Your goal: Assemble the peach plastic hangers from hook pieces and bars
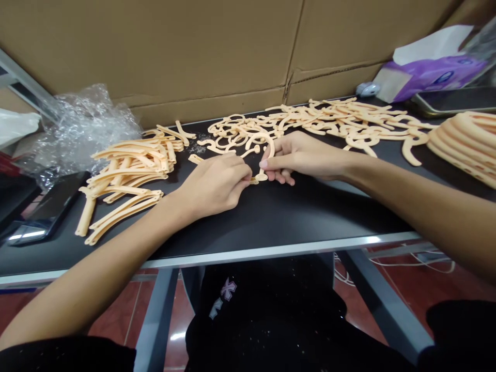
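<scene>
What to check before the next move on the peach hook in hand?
1. Right hand on hook: ok, thumb and fingers hold it.
2. Left hand at hook's lower end: ok, fingertips pinch there.
3. Fit at that lower end: cannot tell, fingers hide it.
4. Bar pile apart from left hand: ok, black table shows between them.
5. Curved stack apart from right hand: ok, loose hooks and table lie between them.
</scene>
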A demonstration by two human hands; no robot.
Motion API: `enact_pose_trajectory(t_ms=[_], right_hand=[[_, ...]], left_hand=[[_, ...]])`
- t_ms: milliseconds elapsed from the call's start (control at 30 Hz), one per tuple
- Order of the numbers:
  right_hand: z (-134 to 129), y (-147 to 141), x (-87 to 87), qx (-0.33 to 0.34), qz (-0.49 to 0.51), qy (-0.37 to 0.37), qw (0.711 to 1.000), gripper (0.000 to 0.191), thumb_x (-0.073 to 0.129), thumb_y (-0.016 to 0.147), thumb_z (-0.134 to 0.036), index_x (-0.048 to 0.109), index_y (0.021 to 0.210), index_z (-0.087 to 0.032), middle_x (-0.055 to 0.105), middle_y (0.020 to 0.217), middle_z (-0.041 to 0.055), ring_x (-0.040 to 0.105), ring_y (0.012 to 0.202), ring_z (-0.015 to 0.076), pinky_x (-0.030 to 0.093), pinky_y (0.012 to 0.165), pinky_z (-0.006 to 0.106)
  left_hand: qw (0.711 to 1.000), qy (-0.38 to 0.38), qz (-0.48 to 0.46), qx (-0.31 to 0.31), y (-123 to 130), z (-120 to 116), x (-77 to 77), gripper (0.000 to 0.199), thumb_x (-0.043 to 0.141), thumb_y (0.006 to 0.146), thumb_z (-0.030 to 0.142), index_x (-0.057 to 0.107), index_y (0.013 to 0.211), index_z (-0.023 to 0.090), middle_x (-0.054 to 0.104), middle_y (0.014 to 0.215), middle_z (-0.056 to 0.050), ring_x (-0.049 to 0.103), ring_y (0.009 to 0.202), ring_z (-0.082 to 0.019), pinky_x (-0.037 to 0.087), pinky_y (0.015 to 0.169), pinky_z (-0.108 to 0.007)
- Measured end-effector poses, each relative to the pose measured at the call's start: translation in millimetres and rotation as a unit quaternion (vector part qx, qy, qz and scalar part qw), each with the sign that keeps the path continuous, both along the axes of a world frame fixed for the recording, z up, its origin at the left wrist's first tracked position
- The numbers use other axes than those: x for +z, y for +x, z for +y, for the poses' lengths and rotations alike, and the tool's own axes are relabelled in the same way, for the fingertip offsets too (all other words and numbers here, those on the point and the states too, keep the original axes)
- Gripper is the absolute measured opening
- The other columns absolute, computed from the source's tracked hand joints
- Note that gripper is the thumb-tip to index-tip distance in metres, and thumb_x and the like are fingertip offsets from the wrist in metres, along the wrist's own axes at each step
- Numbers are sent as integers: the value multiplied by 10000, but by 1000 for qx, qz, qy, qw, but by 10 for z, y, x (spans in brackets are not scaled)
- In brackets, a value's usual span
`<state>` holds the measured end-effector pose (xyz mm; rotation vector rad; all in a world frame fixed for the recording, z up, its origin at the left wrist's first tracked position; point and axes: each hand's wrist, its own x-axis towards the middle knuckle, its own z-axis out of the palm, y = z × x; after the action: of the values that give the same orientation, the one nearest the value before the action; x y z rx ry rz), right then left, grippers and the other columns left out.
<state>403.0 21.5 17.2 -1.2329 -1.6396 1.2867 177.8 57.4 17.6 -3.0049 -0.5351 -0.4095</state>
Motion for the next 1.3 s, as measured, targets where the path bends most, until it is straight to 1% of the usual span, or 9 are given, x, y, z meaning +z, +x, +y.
enact_pose_trajectory(t_ms=[133,300,600,733,933,1000,1100,1200,1300], right_hand=[[-10,-23,-1,-11,-31,30,999,220,763,892,-143,640,711,-122,687,607,41,595,435,100,463,361,188],[-18,-48,41,-2,-70,31,997,235,735,903,-102,615,704,-139,677,595,29,585,422,100,456,359,196],[-37,-67,104,4,-121,56,991,251,677,908,-38,594,704,-158,642,545,-33,522,353,61,388,355,183],[-29,-71,93,-9,-136,77,988,242,679,903,-45,603,703,-157,637,535,-38,534,386,61,392,398,181],[-13,-81,86,1,-152,90,984,267,668,893,-27,577,681,-162,635,532,-38,550,410,64,403,424,181],[-18,-94,86,-6,-160,86,983,290,676,874,3,566,664,-163,630,526,-36,550,410,63,407,420,176],[-23,-102,71,-23,-148,64,987,278,681,875,8,575,677,-156,622,529,-31,531,392,61,391,378,177],[-9,-79,35,-26,-125,45,991,242,695,894,-37,595,703,-147,622,543,-21,512,377,61,373,339,183],[17,-29,-13,-9,-99,42,994,245,763,885,-125,597,706,-150,638,566,-5,522,395,65,379,340,183]], left_hand=[[1000,9,1,0,5,9,-11,206,519,994,188,715,958,136,730,930,-85,665,882,-231,519,795,-355],[999,51,15,-5,11,12,-7,236,505,1003,197,722,936,132,724,892,-87,665,856,-234,515,789,-359],[996,87,15,-19,12,7,5,302,471,1028,232,735,929,123,728,885,-99,669,844,-243,518,767,-371],[995,93,14,-25,10,12,8,296,476,1020,220,744,932,128,738,899,-99,679,847,-236,519,765,-363],[993,110,12,-30,13,25,8,307,480,1016,215,762,928,131,743,883,-96,689,832,-239,516,728,-358],[994,107,13,-28,9,38,-1,302,491,1011,213,767,920,131,745,880,-99,692,836,-242,519,726,-358],[997,70,-6,-29,-9,76,-19,290,507,1005,209,771,910,134,751,886,-100,692,839,-233,535,753,-359],[998,38,-22,-33,-25,109,-27,273,521,1000,207,770,913,138,756,894,-93,693,840,-224,544,782,-359],[999,29,-13,-27,-26,113,-17,255,529,989,195,762,903,140,749,879,-86,693,851,-229,544,802,-362]])
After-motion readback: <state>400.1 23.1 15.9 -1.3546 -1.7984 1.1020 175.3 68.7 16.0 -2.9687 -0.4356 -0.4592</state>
